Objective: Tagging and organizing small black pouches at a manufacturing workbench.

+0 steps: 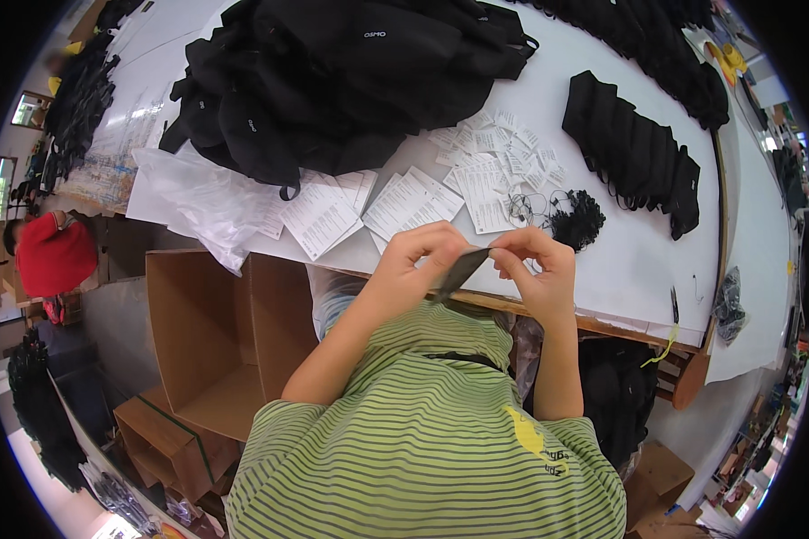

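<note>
Over the near edge of the white table [629, 287], my left hand [420, 262] pinches a small, flat dark grey piece [464, 269]; I cannot make out its exact kind. My right hand [539, 269] has thumb and forefinger closed at that piece's upper right corner. Just beyond my hands lie printed white cards [413, 208] in loose stacks. Smaller white slips [499, 148] are scattered behind them. To the right of these is a tangle of thin black cords [577, 220].
A big heap of black fabric pouches [333, 81] covers the table's far middle, with a clear plastic bag [198, 198] beside it. More pouches lie in a row [634, 148] at right. An open cardboard box [202, 332] stands lower left. A person in red [54, 256] is far left.
</note>
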Demonstrator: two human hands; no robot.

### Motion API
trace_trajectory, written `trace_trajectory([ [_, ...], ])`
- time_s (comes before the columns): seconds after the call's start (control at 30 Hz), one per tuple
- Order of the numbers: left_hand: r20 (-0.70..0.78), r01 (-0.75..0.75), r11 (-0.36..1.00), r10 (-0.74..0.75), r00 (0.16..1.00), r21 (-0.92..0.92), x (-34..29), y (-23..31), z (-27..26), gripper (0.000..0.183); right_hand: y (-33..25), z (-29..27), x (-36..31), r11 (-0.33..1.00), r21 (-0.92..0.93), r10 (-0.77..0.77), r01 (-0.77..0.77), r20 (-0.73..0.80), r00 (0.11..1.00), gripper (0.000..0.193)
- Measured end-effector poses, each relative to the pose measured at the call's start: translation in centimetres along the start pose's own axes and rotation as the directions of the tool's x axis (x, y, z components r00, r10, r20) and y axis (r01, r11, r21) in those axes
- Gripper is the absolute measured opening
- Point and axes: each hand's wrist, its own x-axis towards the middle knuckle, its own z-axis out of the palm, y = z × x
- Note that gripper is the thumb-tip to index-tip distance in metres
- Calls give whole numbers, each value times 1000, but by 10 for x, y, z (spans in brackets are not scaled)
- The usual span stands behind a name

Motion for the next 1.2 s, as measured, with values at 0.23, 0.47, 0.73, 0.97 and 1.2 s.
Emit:
trace_trajectory([
  [0.23, 212, 429, 860, -381, 900, -276, 0, -5, -7, 13, 1, 9, 5, 996, -72, -52, 60, 101, 994, 9],
  [0.47, 167, 337, 925, -310, 936, -173, 0, -9, -5, 12, 5, 10, 6, 1000, -2, 15, -15, 104, 994, 10],
  [0.73, 110, 164, 985, -159, 981, -44, 2, -3, 1, 9, 13, 4, 10, 933, 271, 174, -238, 240, 955, 12],
  [0.97, -394, 110, 900, 73, 916, 422, 39, -21, -44, 12, 13, 5, 9, 904, 232, 272, -360, 339, 901, 12],
  [1.2, -522, 423, 399, 180, 834, 814, 71, -76, -114, 17, 16, 9, 8, 902, 234, 264, -362, 365, 893, 11],
])
